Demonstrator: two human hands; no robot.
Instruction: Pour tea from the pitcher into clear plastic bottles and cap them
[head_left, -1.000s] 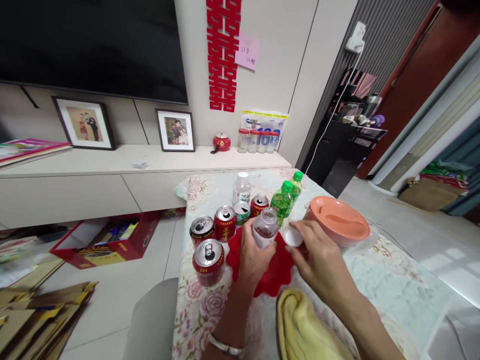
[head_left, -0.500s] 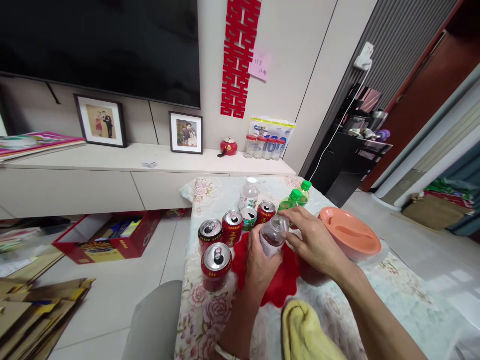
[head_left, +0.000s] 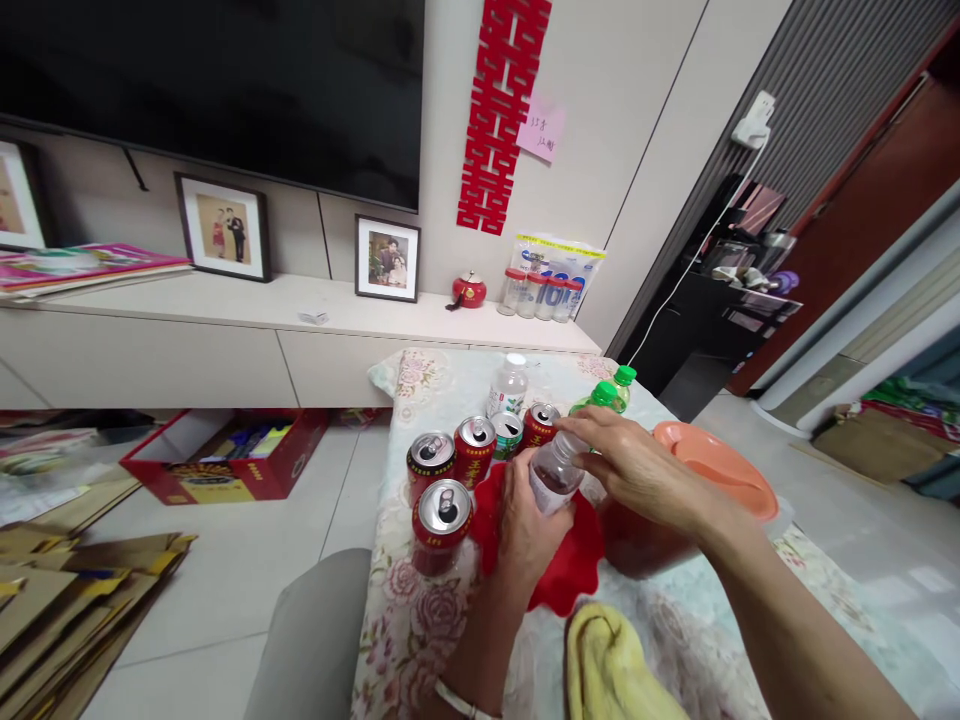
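Observation:
My left hand (head_left: pixel 523 535) is wrapped round a clear plastic bottle (head_left: pixel 555 476) with a pale label, tilted over a red scalloped dish (head_left: pixel 564 582). The fingers of my right hand (head_left: pixel 628 458) close round the bottle's top, hiding most of it; whether a cap is there I cannot tell. Left of the dish stand an opened red drink can (head_left: pixel 442 535), a dark-topped can (head_left: pixel 430 462) and another red can (head_left: pixel 475 445). A green can (head_left: pixel 508 433) and one more red can (head_left: pixel 538 425) are just beyond the bottle.
A white-capped bottle (head_left: pixel 508 385) and green-capped bottles (head_left: pixel 600 398) stand at the back. Right of my hands is a red container with an orange lid (head_left: pixel 716 468). A yellow cloth (head_left: pixel 619 665) lies in front on the flowered tablecloth (head_left: pixel 427 610). A grey stool (head_left: pixel 315 640) is at left.
The view has shifted slightly, so the background sits further right. Both hands remain on the bottle; my right hand lies a little flatter over its top.

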